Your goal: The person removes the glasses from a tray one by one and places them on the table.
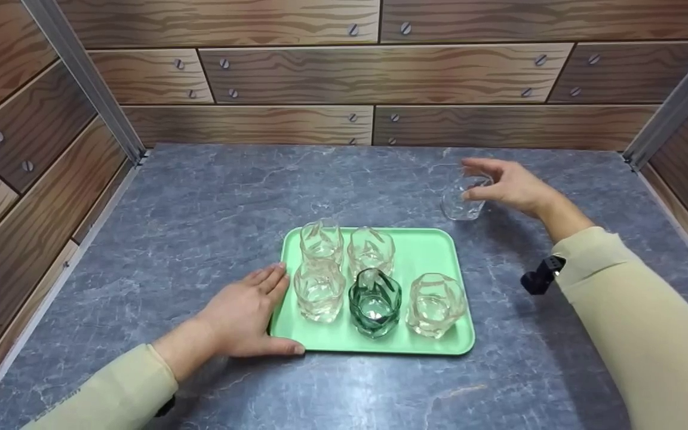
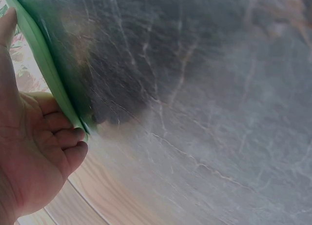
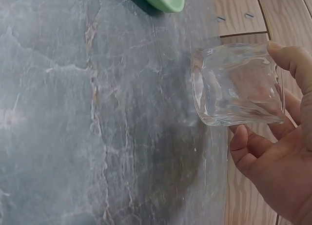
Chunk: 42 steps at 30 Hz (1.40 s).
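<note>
My right hand (image 1: 508, 182) holds a clear faceted glass (image 1: 462, 202) by its upper part, thumb on one side and fingers on the other. In the right wrist view this glass (image 3: 239, 86) stands close to the table; whether its base touches is unclear. My left hand (image 1: 245, 313) rests against the near left corner of a green tray (image 1: 418, 245), thumb along the front edge, fingers along the left edge. On the tray stand a dark green glass (image 1: 375, 303) and several clear glasses, among them one at the right (image 1: 435, 306) and one at the left (image 1: 320, 292).
The grey marbled table (image 1: 230, 191) carries the tray near its middle. Wood-patterned panels (image 1: 344, 74) wall the back and both sides, with metal posts (image 1: 84, 77) in the corners.
</note>
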### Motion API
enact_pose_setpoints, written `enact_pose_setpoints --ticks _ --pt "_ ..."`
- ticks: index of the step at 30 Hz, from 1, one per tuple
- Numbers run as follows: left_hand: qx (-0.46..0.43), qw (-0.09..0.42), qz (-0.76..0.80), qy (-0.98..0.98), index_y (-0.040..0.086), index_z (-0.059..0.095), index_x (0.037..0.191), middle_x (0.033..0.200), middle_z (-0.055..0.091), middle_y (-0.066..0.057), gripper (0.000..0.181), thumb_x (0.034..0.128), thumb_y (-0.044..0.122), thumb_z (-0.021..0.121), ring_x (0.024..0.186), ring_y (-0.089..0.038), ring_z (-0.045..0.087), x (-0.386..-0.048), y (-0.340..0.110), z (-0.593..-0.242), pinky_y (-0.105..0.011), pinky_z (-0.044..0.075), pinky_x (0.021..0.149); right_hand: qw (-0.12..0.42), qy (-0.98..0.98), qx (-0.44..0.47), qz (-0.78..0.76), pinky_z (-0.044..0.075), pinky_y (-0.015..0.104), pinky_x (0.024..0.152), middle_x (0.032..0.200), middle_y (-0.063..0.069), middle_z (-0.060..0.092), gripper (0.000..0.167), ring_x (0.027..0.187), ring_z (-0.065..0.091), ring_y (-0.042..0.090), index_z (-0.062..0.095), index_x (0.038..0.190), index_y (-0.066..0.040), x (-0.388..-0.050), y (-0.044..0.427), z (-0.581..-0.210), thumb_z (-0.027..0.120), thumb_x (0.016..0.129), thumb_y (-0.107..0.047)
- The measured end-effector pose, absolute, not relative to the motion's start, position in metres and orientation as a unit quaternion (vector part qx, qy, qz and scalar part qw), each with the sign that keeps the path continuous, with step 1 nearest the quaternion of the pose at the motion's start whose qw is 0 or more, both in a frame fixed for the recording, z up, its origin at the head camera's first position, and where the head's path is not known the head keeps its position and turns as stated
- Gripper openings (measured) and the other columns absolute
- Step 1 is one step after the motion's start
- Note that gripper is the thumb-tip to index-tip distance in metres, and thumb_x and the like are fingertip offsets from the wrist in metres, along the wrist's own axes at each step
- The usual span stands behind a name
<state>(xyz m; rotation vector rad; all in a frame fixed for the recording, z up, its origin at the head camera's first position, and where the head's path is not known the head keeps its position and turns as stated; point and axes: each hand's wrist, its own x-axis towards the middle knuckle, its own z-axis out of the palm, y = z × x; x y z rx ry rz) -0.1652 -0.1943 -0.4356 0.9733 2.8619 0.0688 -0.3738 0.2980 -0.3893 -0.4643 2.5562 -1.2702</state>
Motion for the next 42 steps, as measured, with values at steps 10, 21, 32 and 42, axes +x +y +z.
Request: enact_pose_setpoints --ticks 10,21,32,42 --pt "0.321 0.064 0.027 0.945 -0.011 0.036 0.159 0.165 0.03 -0.032 0.127 0.0864 0.092 0.049 0.154 -0.045 0.032 -0.166 -0.195 -0.435 -0.051 0.032 0.125 0.158 0.87 -0.145 -0.445 0.05 0.03 0.105 0.168 0.02 0.037 0.088 0.151 0.038 0.037 0.032 0.168 -0.01 -0.373 0.301 -0.39 0.081 0.096 -0.021" --pt "0.324 0.059 0.024 0.944 -0.012 0.036 0.159 0.165 0.031 -0.032 0.126 0.087 0.091 0.05 0.155 -0.045 0.031 -0.165 -0.193 -0.437 -0.051 0.031 0.126 0.089 0.872 -0.159 -0.454 0.035 0.058 0.122 0.171 0.014 0.032 0.09 0.154 0.034 0.042 0.031 0.169 -0.012 -0.349 0.302 -0.354 0.083 0.095 -0.018" --pt "0.325 0.047 0.021 0.944 -0.012 0.037 0.158 0.164 0.032 -0.033 0.127 0.0863 0.092 0.049 0.154 -0.045 0.033 -0.164 -0.195 -0.438 -0.051 0.031 0.126 0.066 0.879 -0.257 -0.397 0.039 0.059 0.119 0.165 0.006 0.044 0.088 0.147 0.047 0.037 0.042 0.164 -0.02 -0.277 0.267 -0.327 0.088 0.09 -0.026" --pt "0.327 0.036 0.03 0.944 -0.013 0.04 0.157 0.163 0.035 -0.033 0.126 0.0865 0.09 0.053 0.153 -0.045 0.036 -0.163 -0.194 -0.438 -0.052 0.033 0.124 0.09 0.869 -0.335 -0.354 0.043 0.058 0.116 0.158 0.004 0.053 0.089 0.138 0.056 0.035 0.046 0.162 -0.021 -0.22 0.25 -0.356 0.09 0.086 -0.037"
